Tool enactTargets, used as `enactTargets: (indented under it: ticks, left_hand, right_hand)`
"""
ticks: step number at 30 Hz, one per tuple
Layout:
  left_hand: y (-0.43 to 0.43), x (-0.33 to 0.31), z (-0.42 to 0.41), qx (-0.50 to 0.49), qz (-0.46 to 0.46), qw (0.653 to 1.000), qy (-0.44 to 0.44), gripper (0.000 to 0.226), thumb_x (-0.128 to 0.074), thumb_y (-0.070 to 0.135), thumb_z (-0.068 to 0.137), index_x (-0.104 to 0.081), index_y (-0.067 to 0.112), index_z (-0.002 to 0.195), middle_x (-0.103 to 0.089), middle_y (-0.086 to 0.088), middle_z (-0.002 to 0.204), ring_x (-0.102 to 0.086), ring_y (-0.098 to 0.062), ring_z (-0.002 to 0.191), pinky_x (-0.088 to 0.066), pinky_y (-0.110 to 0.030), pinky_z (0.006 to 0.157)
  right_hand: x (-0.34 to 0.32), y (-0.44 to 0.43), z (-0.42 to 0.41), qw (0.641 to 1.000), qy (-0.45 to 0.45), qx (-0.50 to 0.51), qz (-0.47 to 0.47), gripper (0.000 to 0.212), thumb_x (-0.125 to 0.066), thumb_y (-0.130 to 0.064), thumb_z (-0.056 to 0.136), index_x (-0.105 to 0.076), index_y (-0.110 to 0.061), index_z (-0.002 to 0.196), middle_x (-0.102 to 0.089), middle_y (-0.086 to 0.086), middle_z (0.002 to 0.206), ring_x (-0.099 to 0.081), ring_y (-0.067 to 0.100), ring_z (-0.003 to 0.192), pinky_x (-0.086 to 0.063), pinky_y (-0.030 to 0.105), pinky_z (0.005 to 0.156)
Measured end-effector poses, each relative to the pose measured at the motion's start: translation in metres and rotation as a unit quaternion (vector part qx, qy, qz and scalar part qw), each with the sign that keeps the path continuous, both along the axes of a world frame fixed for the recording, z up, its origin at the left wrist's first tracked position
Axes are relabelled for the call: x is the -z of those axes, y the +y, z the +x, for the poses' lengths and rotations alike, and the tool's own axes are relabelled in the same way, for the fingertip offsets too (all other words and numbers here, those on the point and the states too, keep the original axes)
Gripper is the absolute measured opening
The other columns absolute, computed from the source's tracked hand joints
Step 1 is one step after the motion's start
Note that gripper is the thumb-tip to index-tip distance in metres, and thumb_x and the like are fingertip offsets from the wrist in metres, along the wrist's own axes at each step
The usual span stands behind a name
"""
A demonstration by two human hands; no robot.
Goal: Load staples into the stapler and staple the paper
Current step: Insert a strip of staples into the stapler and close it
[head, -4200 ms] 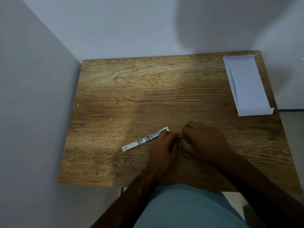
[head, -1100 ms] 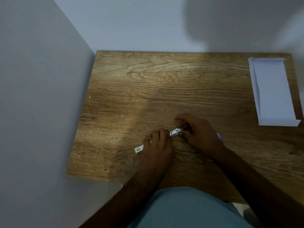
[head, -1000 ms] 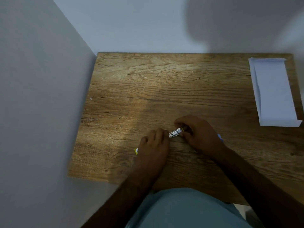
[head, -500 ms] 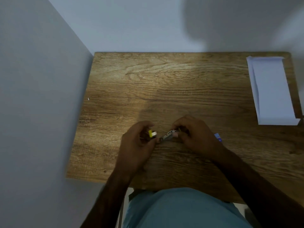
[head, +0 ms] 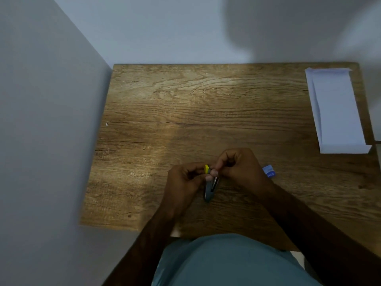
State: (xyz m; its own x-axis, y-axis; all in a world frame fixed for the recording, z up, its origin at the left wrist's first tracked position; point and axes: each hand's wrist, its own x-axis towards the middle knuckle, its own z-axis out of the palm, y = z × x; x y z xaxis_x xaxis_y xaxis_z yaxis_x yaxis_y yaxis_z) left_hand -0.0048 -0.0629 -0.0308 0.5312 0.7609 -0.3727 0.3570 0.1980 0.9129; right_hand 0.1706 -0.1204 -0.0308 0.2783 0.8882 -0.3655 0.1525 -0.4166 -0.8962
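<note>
Two bare forearms come up from the bottom edge — no sleeves, no watch, no bands at either wrist. The left hand (head: 183,180) and the right hand (head: 241,168) are ungloved, no rings to be made out in this dim light. Below, a stretch of plain teal cloth (head: 226,263) covers the person's front — smooth, no print or buttons showing.

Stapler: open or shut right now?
Open. The stapler shows two metal arms splayed in a V, held by the left hand and right hand. Staples inside: cannot tell.
</note>
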Motion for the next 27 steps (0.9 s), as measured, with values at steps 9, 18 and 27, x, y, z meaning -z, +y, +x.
enactTargets:
  ticks: [9, 18, 27]
  left_hand:
    - [-0.004, 0.006, 0.006, -0.097, -0.035, 0.993, -0.060, 0.026, -0.080, 0.004, 0.081, -0.072, 0.010, 0.106, -0.079, -0.007, 0.098, -0.076, -0.021, 0.093, -0.060, -0.026, 0.078]
    - [-0.011, 0.015, 0.005, -0.182, -0.107, 0.973, -0.090, 0.033, -0.077, -0.003, 0.081, -0.069, 0.012, 0.109, -0.078, -0.015, 0.098, -0.076, -0.029, 0.089, -0.062, -0.033, 0.071]
    - [-0.002, 0.021, -0.013, -0.015, 0.028, 0.999, 0.016, 0.042, -0.083, 0.017, 0.079, -0.070, 0.033, 0.116, -0.077, 0.011, 0.107, -0.073, -0.007, 0.101, -0.057, -0.029, 0.088]
  right_hand:
    - [0.004, -0.004, -0.002, 0.978, 0.193, 0.071, -0.021, 0.059, -0.085, -0.016, 0.066, -0.062, -0.012, 0.121, -0.072, 0.005, 0.113, -0.071, 0.019, 0.102, -0.058, 0.038, 0.088]
    - [-0.005, -0.012, -0.027, 0.981, -0.162, -0.102, 0.038, 0.045, -0.069, -0.014, 0.084, -0.062, -0.023, 0.127, -0.068, -0.004, 0.119, -0.061, 0.013, 0.110, -0.047, 0.034, 0.096]
    - [-0.010, -0.012, -0.023, 0.958, -0.213, -0.188, 0.038, 0.036, -0.061, -0.019, 0.083, -0.062, -0.023, 0.118, -0.061, -0.001, 0.111, -0.055, 0.015, 0.101, -0.047, 0.037, 0.087]
